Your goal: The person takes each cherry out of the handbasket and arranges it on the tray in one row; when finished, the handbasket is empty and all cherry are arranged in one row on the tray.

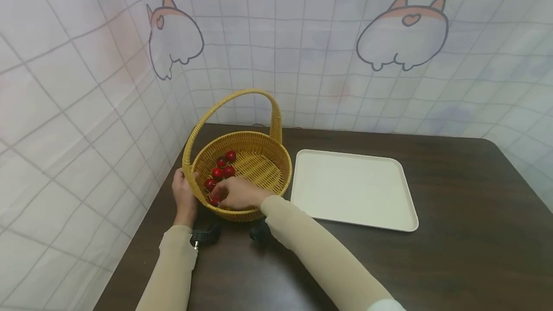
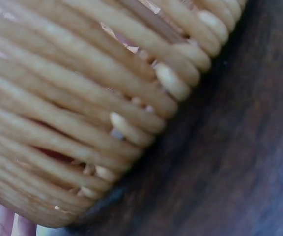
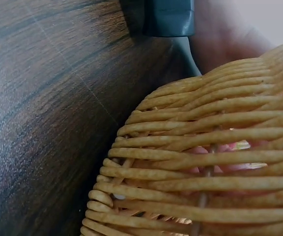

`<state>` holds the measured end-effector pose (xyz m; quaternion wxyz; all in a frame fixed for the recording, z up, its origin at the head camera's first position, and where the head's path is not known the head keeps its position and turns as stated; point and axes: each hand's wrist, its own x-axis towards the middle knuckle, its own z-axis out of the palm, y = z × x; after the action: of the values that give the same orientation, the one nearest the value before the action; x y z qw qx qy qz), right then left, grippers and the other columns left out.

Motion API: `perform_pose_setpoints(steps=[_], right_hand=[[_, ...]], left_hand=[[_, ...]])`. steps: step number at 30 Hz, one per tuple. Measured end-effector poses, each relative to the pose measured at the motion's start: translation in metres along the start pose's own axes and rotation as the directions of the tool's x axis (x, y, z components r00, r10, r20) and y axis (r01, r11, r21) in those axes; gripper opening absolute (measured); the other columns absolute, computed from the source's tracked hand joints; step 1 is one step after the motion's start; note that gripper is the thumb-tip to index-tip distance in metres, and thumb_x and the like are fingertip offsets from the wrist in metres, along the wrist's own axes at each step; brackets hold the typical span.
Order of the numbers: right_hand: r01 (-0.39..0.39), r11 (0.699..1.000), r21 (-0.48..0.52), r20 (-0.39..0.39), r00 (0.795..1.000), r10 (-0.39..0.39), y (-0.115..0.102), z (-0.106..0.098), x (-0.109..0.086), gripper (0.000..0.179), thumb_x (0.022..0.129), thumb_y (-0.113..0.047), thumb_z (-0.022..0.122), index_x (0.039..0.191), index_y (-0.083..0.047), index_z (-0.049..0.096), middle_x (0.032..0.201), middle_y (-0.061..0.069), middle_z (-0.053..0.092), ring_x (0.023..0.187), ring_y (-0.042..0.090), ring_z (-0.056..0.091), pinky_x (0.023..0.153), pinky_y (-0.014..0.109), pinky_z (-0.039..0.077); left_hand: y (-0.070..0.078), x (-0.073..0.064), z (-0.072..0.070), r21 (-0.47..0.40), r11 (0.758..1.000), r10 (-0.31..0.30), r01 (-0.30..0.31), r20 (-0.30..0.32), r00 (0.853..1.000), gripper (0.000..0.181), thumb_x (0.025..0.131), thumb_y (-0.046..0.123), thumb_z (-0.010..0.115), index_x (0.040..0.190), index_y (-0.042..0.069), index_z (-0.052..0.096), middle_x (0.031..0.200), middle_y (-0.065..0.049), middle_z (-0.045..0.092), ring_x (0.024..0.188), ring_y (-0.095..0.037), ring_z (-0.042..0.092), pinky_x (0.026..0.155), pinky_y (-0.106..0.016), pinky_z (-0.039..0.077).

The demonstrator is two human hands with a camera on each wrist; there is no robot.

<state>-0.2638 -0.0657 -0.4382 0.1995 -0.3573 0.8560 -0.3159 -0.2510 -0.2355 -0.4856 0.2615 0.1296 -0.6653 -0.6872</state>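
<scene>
A yellow woven basket [image 1: 263,205] with a tall arched handle stands on the dark table. Several small, glossy, round red fruits [image 1: 217,173] lie bunched along its left inside. My left hand [image 1: 184,193] holds the basket's left side by the foot of the handle; a few of its fingers [image 2: 3,219] show past the weave in the left wrist view. Reaching over the near rim, my right hand [image 1: 239,193] has its thumb and fingers around the nearest red fruit [image 1: 215,201], partly hidden by them. The basket wall mostly blocks both wrist views.
To the right of the basket lies a white rectangular tray [image 1: 352,188] with a low rim. A patterned cloth [image 1: 319,61] hangs behind the table and along its left side. Black wrist straps [image 1: 206,235] sit close to the basket's near side.
</scene>
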Motion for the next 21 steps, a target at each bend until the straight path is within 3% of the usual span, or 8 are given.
perform_pose_setpoints(steps=[4, 12, 17, 21], right_hand=[[0.030, 0.997, -0.077, 0.018, 0.999, -0.029, 0.000, 0.002, 0.004, 0.026, 0.087, -0.011, 0.071, 0.113, -0.017, 0.070, 0.099, -0.008, 0.068, 0.090, 0.005, 0.060, 0.080, 0.020, 0.048], [0.042, 0.990, -0.137, 0.025, 0.999, -0.039, -0.001, 0.003, 0.003, 0.030, 0.087, -0.008, 0.071, 0.116, -0.015, 0.070, 0.100, -0.006, 0.069, 0.086, 0.005, 0.060, 0.077, 0.020, 0.048], [0.005, 0.988, -0.152, -0.062, 0.998, -0.015, -0.002, -0.006, -0.006, 0.032, 0.087, -0.015, 0.071, 0.119, -0.013, 0.068, 0.105, -0.003, 0.068, 0.088, 0.009, 0.060, 0.078, 0.022, 0.049], [0.003, 0.998, -0.070, -0.158, 0.987, -0.014, 0.002, -0.022, -0.019, 0.033, 0.087, -0.016, 0.070, 0.120, -0.013, 0.067, 0.107, -0.003, 0.066, 0.098, 0.013, 0.059, 0.082, 0.027, 0.049]], left_hand=[[0.000, 0.002, -0.002, 0.007, 1.000, 0.001, -0.001, 0.002, 1.000, 0.018, 0.096, 0.010, 0.050, 0.108, -0.004, 0.053, 0.095, 0.002, 0.054, 0.081, -0.012, 0.050, 0.067, -0.020, 0.042], [-0.002, 0.002, -0.005, 0.047, 0.999, 0.002, -0.002, -0.008, 1.000, 0.019, 0.096, 0.011, 0.049, 0.107, -0.004, 0.053, 0.091, 0.000, 0.053, 0.079, -0.013, 0.050, 0.067, -0.020, 0.042], [-0.004, 0.002, -0.004, 0.060, 0.998, 0.006, -0.005, -0.006, 1.000, 0.022, 0.094, 0.010, 0.049, 0.109, -0.005, 0.054, 0.092, -0.001, 0.054, 0.076, -0.013, 0.050, 0.065, -0.020, 0.043], [-0.005, 0.003, -0.002, 0.054, 0.998, 0.023, -0.023, -0.007, 1.000, 0.018, 0.095, 0.011, 0.050, 0.106, -0.002, 0.055, 0.091, -0.001, 0.053, 0.076, -0.012, 0.050, 0.065, -0.020, 0.042]])
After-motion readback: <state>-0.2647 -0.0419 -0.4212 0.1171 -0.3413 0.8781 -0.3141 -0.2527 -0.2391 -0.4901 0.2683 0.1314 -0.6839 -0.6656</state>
